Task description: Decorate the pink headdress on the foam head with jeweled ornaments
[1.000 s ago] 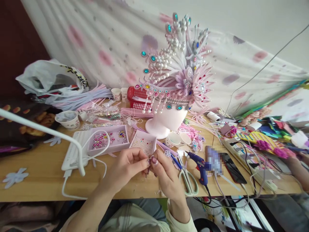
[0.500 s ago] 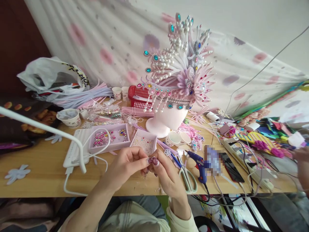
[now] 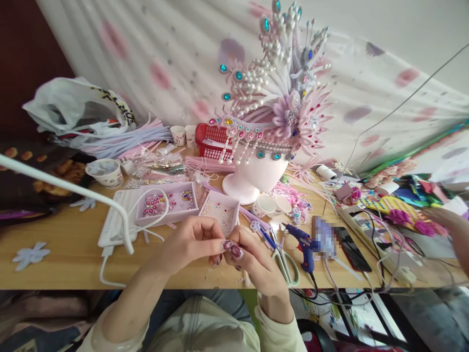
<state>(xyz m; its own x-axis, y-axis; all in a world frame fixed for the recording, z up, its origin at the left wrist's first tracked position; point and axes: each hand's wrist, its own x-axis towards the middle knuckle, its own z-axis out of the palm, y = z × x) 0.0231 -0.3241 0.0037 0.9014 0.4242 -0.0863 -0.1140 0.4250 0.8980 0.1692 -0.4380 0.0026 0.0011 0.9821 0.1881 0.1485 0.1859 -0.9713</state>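
My left hand (image 3: 196,247) and my right hand (image 3: 252,256) meet fingertip to fingertip above the front of the table. Both are closed in a pinch, and whatever lies between the fingers is too small or hidden to name. Just beyond them sits a lilac box of small pearl beads (image 3: 220,215). Left of it stands a box of pink and coloured gems (image 3: 166,203). Behind, a white mannequin head (image 3: 252,176) wears a tall headdress (image 3: 278,102) of pearls, gems and pink petals. To the right of my right hand lie scissors (image 3: 287,266) and a blue glue gun (image 3: 304,244).
A white power bank (image 3: 117,220) with cables and a white lamp arm (image 3: 73,183) are at left. Paper cups (image 3: 264,205), a red basket (image 3: 212,139) and a phone (image 3: 352,249) stand or lie around. Another person's hand (image 3: 445,227) reaches in at right over a power strip (image 3: 373,244).
My hands stay pinched together in nearly the same place. The view has tilted slightly, and the other person's hand at right has come further in over the table.
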